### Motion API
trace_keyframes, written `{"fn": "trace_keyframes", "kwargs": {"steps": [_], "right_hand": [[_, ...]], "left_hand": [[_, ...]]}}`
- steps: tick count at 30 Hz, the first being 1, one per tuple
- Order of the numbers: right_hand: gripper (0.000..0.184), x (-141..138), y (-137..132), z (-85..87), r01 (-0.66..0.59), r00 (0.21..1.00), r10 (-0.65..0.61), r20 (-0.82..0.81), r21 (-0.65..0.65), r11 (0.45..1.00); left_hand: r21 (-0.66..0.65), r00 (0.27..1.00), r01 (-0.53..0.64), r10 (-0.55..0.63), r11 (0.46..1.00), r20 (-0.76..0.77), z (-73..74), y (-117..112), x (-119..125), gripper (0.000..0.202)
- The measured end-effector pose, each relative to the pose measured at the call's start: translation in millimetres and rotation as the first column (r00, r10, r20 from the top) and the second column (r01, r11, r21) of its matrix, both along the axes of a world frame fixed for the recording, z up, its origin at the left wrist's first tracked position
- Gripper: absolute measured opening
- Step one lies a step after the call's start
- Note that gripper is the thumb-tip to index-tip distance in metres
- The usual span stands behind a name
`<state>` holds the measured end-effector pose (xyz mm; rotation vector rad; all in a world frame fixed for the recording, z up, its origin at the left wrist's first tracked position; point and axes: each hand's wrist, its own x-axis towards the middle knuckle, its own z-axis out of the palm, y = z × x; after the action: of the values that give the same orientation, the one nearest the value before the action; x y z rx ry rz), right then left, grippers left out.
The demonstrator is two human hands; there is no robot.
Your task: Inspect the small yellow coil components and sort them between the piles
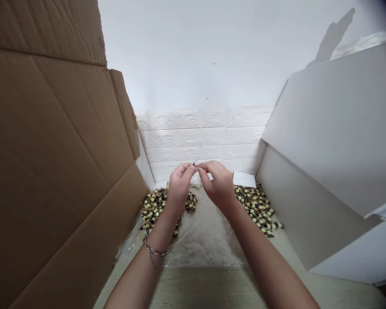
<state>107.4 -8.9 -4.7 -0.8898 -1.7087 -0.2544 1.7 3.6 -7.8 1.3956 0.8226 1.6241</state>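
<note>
**Small part pinched between both hands above the work surface**

Both hands are raised over the middle of the table [209,257], fingertips meeting. The left hand [179,185] is closed, thumb and forefinger pinching a small dark part [194,164] with a thin end sticking up; the right hand [219,182] is closed too, its fingertips touching the same part from the other side. The part is too small to identify further.

Two heaps of like pieces, yellow and black, lie on the surface: the left pile [154,208] just beneath and beside the left wrist, the right pile [257,206] near the right forearm. A white card [244,179] lies at the far edge of the right pile. A clear plastic sheet [196,231] covers the table under both heaps. A brown cardboard panel [51,171] walls the left side, a white box [324,171] the right, with a white brick-pattern wall [193,137] behind. A bracelet [155,251] sits on the left wrist.

Risks noted:
- The grip is by fingertips only; a slip would likely drop the part into either pile, where it could not be told from the rest.
- The left wrist hangs low over its heap; a sideways move could scatter pieces or mix the piles.
- The bracelet's dangling chain could snag the sheet.
- The plastic looks wrinkled; dragging a forearm may shift both heaps.
</note>
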Motion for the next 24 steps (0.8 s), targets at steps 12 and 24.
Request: {"fn": "trace_keyframes", "kwargs": {"steps": [12,24], "right_hand": [[0.015,0.4,1.4,0.3,-0.027,0.998,0.028,0.055,-0.018,0.999],[0.016,10.7,4.6,1.5,-0.075,0.985,0.085,0.150,-0.072,0.995]], "left_hand": [[0.458,0.638,-0.379,0.585,0.804,-0.500,7.1,-7.7,-12.1,0.009],[0.745,0.314,-0.230,0.772,0.626,-0.553,6.4,-12.4,-13.6,0.006]]}}
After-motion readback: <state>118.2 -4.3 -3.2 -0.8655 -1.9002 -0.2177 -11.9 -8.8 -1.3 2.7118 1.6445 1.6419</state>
